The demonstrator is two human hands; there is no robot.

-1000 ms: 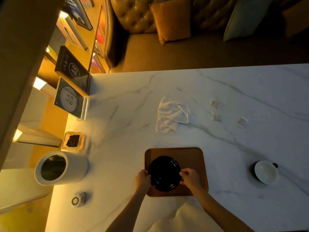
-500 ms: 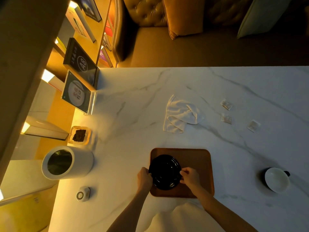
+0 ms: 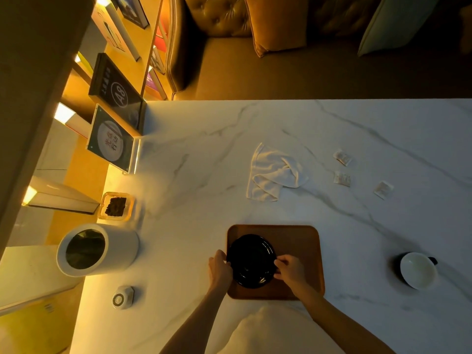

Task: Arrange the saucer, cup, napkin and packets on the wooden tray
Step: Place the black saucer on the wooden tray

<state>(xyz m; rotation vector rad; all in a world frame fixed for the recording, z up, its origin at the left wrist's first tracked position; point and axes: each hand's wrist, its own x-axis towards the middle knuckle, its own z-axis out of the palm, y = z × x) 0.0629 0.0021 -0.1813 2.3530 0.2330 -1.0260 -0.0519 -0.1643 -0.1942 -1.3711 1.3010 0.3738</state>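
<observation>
A black saucer (image 3: 251,260) lies on the left half of the wooden tray (image 3: 298,245) near the table's front edge. My left hand (image 3: 219,272) grips its left rim and my right hand (image 3: 290,272) grips its right rim. A crumpled white napkin (image 3: 273,175) lies on the marble beyond the tray. Three small white packets (image 3: 342,157) (image 3: 342,178) (image 3: 383,189) lie to the right of it. A cup (image 3: 417,270), white inside with a dark handle, stands on the table at the right.
At the left stand a white cylindrical container (image 3: 94,249), a small glass dish of dark bits (image 3: 116,206), a small round white device (image 3: 122,297) and upright sign cards (image 3: 112,141). A leather sofa (image 3: 255,47) with cushions runs behind the table.
The view has shifted a little. Both hands stay on the saucer's rim on the tray, and the saucer sits nearly where it was.
</observation>
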